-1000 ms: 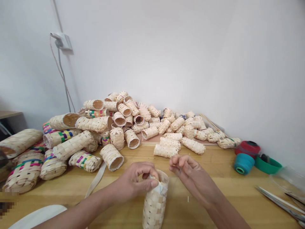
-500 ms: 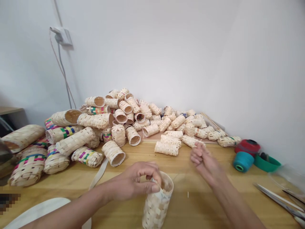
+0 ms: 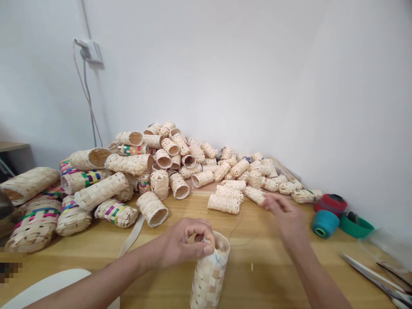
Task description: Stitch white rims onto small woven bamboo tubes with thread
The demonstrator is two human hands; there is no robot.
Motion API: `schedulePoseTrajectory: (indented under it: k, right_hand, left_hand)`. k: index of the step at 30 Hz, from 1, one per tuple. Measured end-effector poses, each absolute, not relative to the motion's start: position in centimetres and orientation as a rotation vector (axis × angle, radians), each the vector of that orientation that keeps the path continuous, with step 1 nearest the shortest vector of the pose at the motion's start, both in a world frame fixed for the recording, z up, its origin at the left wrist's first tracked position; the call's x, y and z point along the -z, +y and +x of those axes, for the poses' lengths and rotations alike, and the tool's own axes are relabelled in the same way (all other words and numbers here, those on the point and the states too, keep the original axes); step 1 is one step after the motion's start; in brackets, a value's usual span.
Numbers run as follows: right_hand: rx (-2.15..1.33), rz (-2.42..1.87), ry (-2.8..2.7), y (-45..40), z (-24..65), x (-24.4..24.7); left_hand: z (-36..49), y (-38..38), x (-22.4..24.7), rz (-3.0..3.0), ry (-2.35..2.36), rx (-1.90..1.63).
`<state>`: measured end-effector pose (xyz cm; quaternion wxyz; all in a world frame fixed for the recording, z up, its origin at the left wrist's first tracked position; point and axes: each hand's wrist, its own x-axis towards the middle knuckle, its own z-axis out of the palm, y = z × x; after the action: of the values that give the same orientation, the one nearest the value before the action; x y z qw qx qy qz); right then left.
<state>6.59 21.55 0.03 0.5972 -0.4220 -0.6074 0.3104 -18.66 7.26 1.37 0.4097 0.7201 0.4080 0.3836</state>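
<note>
A tall woven cylinder basket point(image 3: 209, 279) of pale wood strips stands upright at the front centre, its open mouth facing up. My left hand point(image 3: 189, 240) is closed on the left side of its rim, thumb outside and fingers inside. Blue thread point(image 3: 220, 261) crosses the outside just below the rim. From the mouth, a thin dark thread point(image 3: 241, 244) runs in slack curves to the right. My right hand point(image 3: 288, 214) is raised above the table, right of the basket, with thumb and fingertips pinched together. Whatever lies between them is too small and blurred to name.
Woven baskets point(image 3: 151, 208), some with coloured bands, are heaped along the wall. At right lie a red spool point(image 3: 330, 205), a teal thread spool point(image 3: 325, 224), a green dish point(image 3: 357, 226) and scissors point(image 3: 370, 274). A white strap point(image 3: 132, 236) lies at left.
My right hand has shifted slightly rightward and turned, still pinched. The thread beside the basket now hangs in loose curves. My left hand keeps its hold on the rim.
</note>
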Motion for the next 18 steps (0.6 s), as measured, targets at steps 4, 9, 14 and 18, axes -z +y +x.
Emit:
schedulePoseTrajectory:
  k: [4, 9, 14, 18]
  right_hand:
    - [-1.178, -0.695, -2.014, 17.0, 3.1, -0.4]
    - [-1.382, -0.595, -2.121, 15.9, 2.8, -0.2]
    - [-1.383, -0.592, -2.214, 16.3, 3.0, -0.1]
    - [-1.444, -0.59, -2.238, 16.0, 3.1, -0.4]
  left_hand:
    - [-18.7, 7.3, -1.2, 1.78, 1.01, -0.982]
    - [-18.8, 7.6, -1.1, 1.738, 1.037, -0.99]
    - [-18.7, 7.6, -1.1, 1.723, 1.013, -0.999]
    - [-18.4, 7.2, -1.4, 1.79, 1.048, -1.009]
